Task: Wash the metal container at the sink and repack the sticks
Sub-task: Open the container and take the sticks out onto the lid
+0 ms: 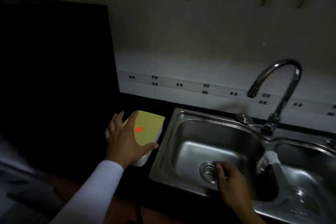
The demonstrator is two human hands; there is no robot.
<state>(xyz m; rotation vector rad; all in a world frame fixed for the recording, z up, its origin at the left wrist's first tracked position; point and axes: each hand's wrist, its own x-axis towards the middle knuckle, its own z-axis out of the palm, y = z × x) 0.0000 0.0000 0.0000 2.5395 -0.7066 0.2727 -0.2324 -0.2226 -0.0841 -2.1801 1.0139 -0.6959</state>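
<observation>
Our left hand (125, 140) spread wide on the yellow-lid box (149, 127); right hand (234, 182) over the sink (190, 132), grip unclear.

My left hand (125, 138) is resting on the box (149, 129) lying left of the sink (209, 143); the tap (278, 85) is standing behind it.

Sink: steel double sink (164, 148), left basin dry-looking, drain (209, 172) at its near side.
Faucet: curved faucet (278, 85) rises behind the sink.
Left hand: left hand (125, 138) spread over a yellow-topped white box (151, 125), on the dark tabletop (54, 114) just left of the sink.
Right hand: right hand (234, 182) blurred, fingers curled, over the sink's near edge by the drain.
</observation>
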